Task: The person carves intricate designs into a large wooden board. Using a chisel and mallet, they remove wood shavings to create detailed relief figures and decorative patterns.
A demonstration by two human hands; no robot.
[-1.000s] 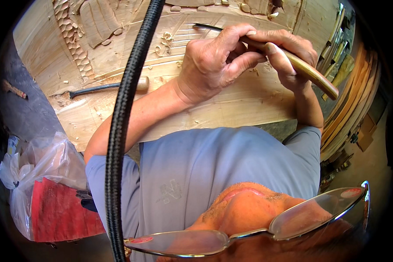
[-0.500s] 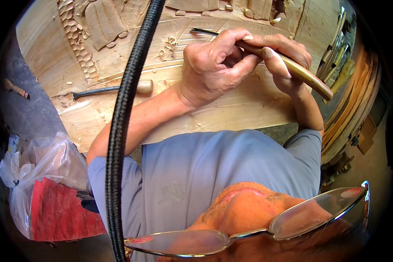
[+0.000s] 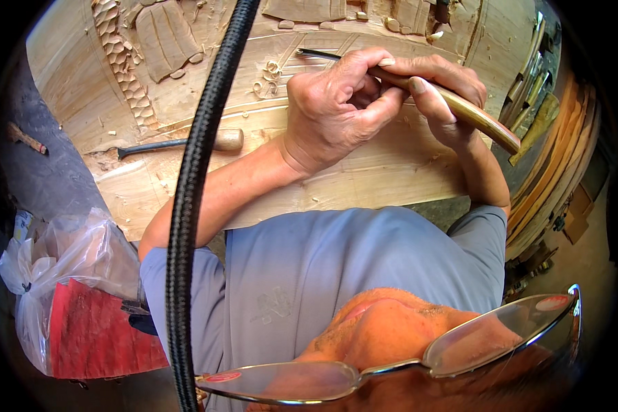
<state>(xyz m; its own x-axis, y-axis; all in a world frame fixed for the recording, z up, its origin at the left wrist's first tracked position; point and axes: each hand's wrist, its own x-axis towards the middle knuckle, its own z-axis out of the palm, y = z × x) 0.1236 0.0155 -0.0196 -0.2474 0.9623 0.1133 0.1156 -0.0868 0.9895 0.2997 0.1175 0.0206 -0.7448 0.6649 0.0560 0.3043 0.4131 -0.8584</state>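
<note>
On the carved wooden panel [image 3: 364, 172], a spare chisel [image 3: 178, 144] lies at nine o'clock from the hands; a plastic bag [image 3: 69, 275] sits at seven o'clock.

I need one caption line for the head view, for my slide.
Both hands, left hand and right hand, grip a carving chisel on a relief-carved wooden panel.

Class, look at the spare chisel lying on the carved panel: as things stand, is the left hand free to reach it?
Probably not at once. The left hand is wrapped round the chisel with the right hand. The path to the spare chisel over the wooden panel looks unobstructed.
</note>
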